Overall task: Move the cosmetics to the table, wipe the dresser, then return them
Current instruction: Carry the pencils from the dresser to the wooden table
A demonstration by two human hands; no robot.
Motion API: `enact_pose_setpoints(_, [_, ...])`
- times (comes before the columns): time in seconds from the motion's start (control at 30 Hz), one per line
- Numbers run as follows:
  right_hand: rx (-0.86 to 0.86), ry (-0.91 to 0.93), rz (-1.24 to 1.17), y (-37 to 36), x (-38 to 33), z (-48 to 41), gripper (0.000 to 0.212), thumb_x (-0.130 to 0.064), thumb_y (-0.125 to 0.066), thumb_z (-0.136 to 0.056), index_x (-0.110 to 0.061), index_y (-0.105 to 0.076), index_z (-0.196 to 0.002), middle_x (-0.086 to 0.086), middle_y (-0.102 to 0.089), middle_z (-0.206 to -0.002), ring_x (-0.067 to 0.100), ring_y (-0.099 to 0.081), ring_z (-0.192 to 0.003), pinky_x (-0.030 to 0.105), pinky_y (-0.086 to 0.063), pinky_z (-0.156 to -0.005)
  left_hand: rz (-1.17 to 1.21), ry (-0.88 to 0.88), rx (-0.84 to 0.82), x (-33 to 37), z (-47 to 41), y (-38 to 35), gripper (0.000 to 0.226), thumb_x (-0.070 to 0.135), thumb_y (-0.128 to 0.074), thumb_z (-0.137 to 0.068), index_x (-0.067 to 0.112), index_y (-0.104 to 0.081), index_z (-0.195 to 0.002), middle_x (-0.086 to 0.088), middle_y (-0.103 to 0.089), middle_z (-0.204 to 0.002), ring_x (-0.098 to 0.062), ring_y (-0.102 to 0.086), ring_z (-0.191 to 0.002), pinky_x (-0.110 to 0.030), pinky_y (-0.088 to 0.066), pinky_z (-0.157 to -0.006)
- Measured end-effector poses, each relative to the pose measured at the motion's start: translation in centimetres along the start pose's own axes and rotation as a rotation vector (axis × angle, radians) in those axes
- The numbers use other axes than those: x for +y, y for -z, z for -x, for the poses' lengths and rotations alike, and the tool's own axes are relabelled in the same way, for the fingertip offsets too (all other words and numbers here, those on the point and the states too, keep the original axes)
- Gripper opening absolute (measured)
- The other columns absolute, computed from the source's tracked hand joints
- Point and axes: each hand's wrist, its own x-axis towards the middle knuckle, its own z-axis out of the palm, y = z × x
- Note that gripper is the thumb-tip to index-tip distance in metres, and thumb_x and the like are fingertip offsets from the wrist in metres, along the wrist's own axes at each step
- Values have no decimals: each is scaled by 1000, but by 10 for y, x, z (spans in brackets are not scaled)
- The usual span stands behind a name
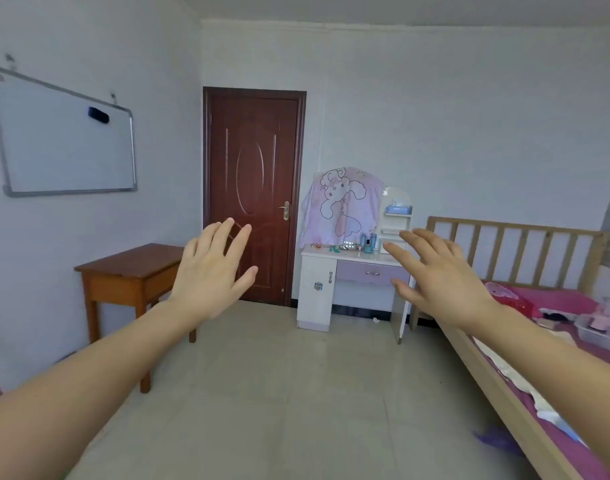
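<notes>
Both forearms are up front w/ our left hand and right hand held out palms-down, fingers spread and straight, gripping nothing atm. So we're right at the start imo: step one, moving stuff off, isn't begun yet. Cosmetics, a small bunch of bluish bottles plus a few bits we can't make out, sit on top of the white-and-pink dresser. It shows between the two hands and well beyond them; the bottles look just past the right hand's fingertips but are really way across the floor. Wooden table stands left of the left hand and behind it, against the wall, w/ a dark door between it and the dresser. Next move prob means walking up to the dresser first, then lifting bottles upright, maybe one per hand, and carrying them over to the table on the left-hand side. Can't tell yet what we'd wipe with, nothing obvious near either hand.
</notes>
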Motion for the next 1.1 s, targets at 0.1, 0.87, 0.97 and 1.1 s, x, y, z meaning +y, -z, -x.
enact_pose_setpoints(0.1, [9,34,29,-34,8,-32,48,-31,-63,-72,-12,-53,-116,22,-62,-111,39,-60,-102,52,-49,-77,28,26,3,-18,-34,-29,66,50,-27,-84,12,-37,-138,-17,-39,-143,-36,-34,-132,-51,-33,-103])
enact_pose_setpoints(0.87, [-78,-90,-4,-316,156,-104,49,-40,-40,-79,-15,-46,-120,18,-62,-111,36,-59,-102,46,-51,-75,145,-75,39,60,-288,-276,63,44,-28,-80,8,-51,-126,-14,-56,-125,-35,-48,-119,-49,-41,-93])
enact_pose_setpoints(0.97, [-67,-124,-71,-358,162,-118,48,-41,-37,-79,-15,-46,-119,17,-63,-110,32,-51,-108,45,-51,-76,173,-19,30,64,-310,-299,68,47,-23,-80,9,-47,-131,-14,-52,-131,-34,-42,-125,-49,-37,-98])
enact_pose_setpoints(1.1, [-108,-43,-77,-422,164,-130,48,-41,-36,-78,-18,-44,-119,15,-64,-111,32,-61,-103,45,-50,-80,101,11,-29,44,-328,-352,65,45,-25,-80,8,-50,-127,-16,-55,-127,-36,-46,-122,-50,-41,-93])
